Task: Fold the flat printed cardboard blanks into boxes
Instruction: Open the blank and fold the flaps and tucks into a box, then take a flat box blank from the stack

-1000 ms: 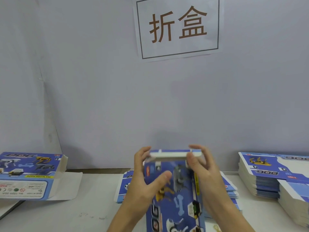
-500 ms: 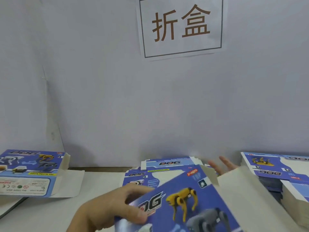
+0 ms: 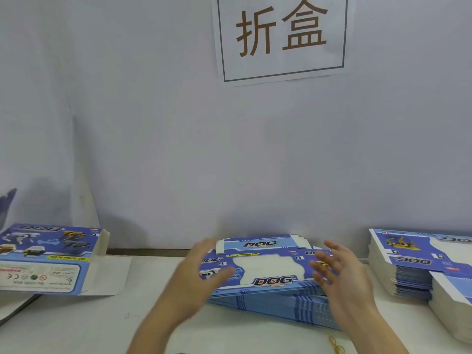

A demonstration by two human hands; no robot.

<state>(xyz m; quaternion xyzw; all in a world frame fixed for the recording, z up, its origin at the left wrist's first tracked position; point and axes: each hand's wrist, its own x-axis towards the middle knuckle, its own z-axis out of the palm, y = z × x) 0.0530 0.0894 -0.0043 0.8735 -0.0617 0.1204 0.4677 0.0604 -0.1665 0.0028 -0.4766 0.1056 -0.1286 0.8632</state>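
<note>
A stack of flat blue printed "DOG" cardboard blanks [image 3: 268,274] lies on the white table in front of me. My left hand [image 3: 198,279] hovers at the stack's left edge, fingers spread and blurred, holding nothing. My right hand [image 3: 339,274] is over the stack's right edge, fingers straight and apart, also empty. A folded blue box [image 3: 48,256] with an open white flap sits at the far left of the table.
A second, taller pile of blanks [image 3: 419,264] stands at the right, with a lower white-edged pile [image 3: 454,305] in front of it. A yellow rubber band [image 3: 335,344] lies near the front edge. A grey wall with a paper sign [image 3: 281,37] closes off the back.
The box I held one second ago is out of my hands and out of view. Both hands have moved forward, empty, to the middle stack.
</note>
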